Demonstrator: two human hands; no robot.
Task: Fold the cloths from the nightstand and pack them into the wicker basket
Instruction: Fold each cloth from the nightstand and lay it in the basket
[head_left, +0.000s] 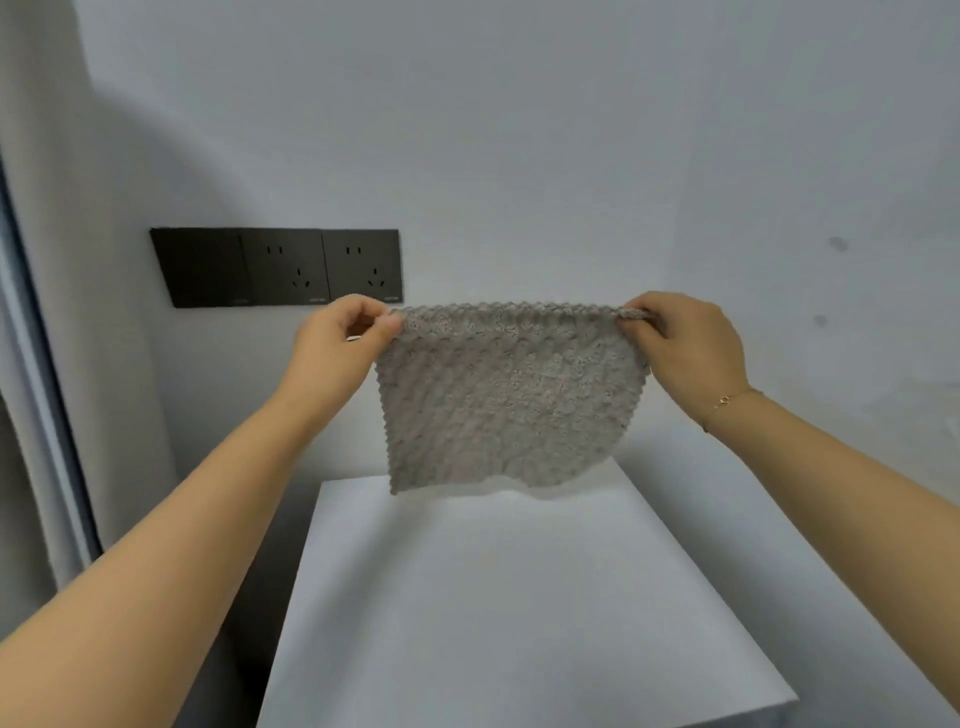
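Head view: grey textured cloth (511, 395) held up in the air, spread flat, facing the camera. Left hand (340, 338) pinches the top left corner, right hand (685, 345) pinches the top right corner, fingers curled round the hem on both sides. Hands well apart, so the top edge runs taut and roughly level between them. Side edges scalloped, hanging free and angling slightly inward. Bottom edge wavy, loose, hanging above the far end of the white nightstand (519, 597) without touching it; soft shadow on the top surface just below it.

Nightstand top shows its left edge and near right corner; far edge sits near the wall (519, 130). Dark gap runs along the left side of the nightstand, down to the floor.

Black socket panel (278, 267) on the wall, behind and left of the left hand, apart from the cloth. Grey curtain (47, 260) hangs down the far left. Thin bracelet (727, 400) on the right wrist.

Both forearms reach in from the lower corners, with open air between them under the cloth.
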